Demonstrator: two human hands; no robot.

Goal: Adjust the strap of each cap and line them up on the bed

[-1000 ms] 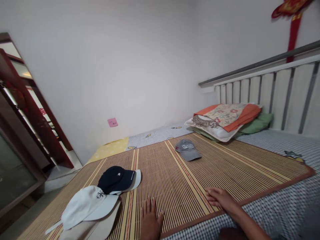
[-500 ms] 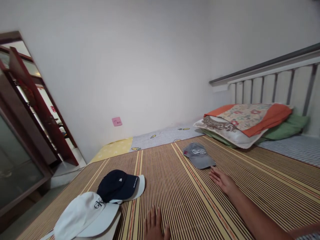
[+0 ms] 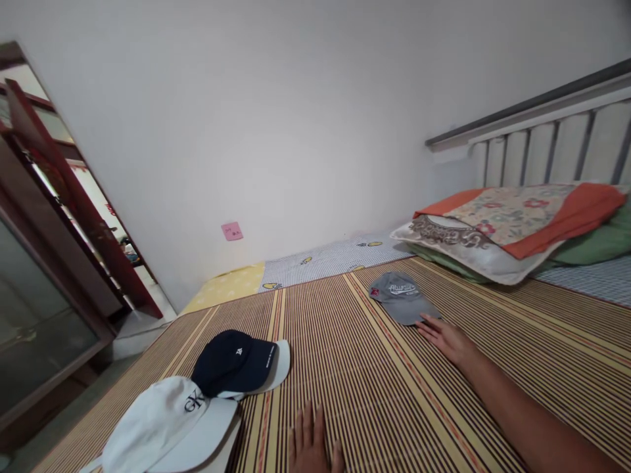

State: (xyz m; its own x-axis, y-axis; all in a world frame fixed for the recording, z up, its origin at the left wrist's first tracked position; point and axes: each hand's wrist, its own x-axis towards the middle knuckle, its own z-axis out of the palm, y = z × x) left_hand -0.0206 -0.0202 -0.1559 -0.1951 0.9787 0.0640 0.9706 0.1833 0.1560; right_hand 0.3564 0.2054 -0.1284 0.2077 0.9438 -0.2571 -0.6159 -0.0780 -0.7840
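A striped mat is covering the bed in front of both my hands, and a pale wall is standing beyond it. My left hand is lying palm down on the mat, its fingers slightly spread and its thumb set apart; it is holding nothing and, in my judgement, is serving as a support while I am leaning forward. My right hand is reaching out farther, its fingers extended and their tips meeting the near edge of the gray cap's brim. I cannot tell whether they are pinching it, as the thumb's position is not showing plainly.

The gray cap is resting on the mat just beyond my right fingertips. Its brim is pointing toward that hand, which is probably making the edge the easiest part to reach. To the left of my left hand, the white cap is overlapping another pale brim. Just beyond it, the navy cap is sitting over a further light brim; this layering is seemingly keeping them grouped. The pillows are lying stacked beyond my right hand, near the headboard.
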